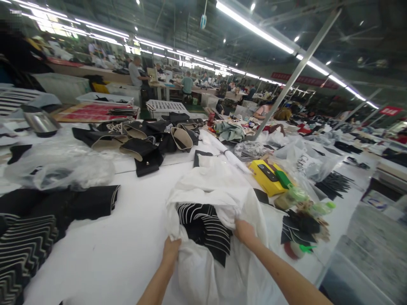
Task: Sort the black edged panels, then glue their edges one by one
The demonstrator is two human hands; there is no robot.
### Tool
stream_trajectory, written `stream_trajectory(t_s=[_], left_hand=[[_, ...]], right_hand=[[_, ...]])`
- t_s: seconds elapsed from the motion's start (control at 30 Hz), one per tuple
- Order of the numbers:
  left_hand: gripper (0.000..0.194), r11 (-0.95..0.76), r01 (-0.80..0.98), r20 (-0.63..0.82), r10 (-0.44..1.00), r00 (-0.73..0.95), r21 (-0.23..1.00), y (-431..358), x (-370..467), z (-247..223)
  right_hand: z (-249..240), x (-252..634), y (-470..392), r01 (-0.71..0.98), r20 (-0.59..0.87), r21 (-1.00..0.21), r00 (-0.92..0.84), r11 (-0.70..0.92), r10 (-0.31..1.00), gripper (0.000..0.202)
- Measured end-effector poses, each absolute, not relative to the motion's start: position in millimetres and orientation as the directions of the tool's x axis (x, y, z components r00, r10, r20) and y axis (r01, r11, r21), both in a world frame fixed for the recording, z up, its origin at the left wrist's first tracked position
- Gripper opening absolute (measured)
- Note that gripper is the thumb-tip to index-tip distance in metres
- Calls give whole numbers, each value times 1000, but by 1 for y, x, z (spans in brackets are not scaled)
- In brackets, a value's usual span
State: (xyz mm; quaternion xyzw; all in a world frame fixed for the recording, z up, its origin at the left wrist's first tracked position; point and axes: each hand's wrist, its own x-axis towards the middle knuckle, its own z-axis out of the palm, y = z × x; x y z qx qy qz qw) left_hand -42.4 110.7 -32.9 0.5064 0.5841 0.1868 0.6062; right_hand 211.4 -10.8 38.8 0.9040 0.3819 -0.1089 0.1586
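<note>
A large white sack (203, 182) lies on the white table, its mouth spread wide. My left hand (171, 250) is closed on the near left of its rim. On the right of the mouth, my right hand (244, 232) grips the rim too, fingers curled into the cloth. Inside the opening show black pieces with pale stripes (216, 233), stacked and slightly fanned. How deep they go is hidden by the sack.
Striped black pieces (25, 250) and a black stack (92, 203) lie at the left, beside clear plastic (63, 165). Black bags (143, 148) are piled behind. To the right are a yellow box (267, 176), bottles (295, 195) and dark cut pieces (299, 226). Other people work farther back.
</note>
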Motion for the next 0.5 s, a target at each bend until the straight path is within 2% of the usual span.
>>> stream_trajectory(t_s=[0.1,0.2,0.3,0.37,0.43,0.5], left_hand=[[25,332,382,-448,852,270,862,141,-21,0],[22,264,353,-382,864,327,898,169,8,51],[29,213,221,-293,848,442,952,180,34,115],[37,179,107,-209,835,509,978,180,37,154],[45,179,-19,-141,829,541,984,174,22,179],[52,279,-107,-182,825,535,954,162,-8,182]], right_hand=[[89,246,8,731,-199,216,683,-648,703,25],[175,292,29,680,-12,253,713,-688,701,31],[271,324,37,624,205,275,706,-732,678,37],[326,329,32,599,414,266,636,-755,651,41],[362,323,18,596,576,259,536,-760,617,40],[378,309,-1,611,644,261,467,-748,606,29]])
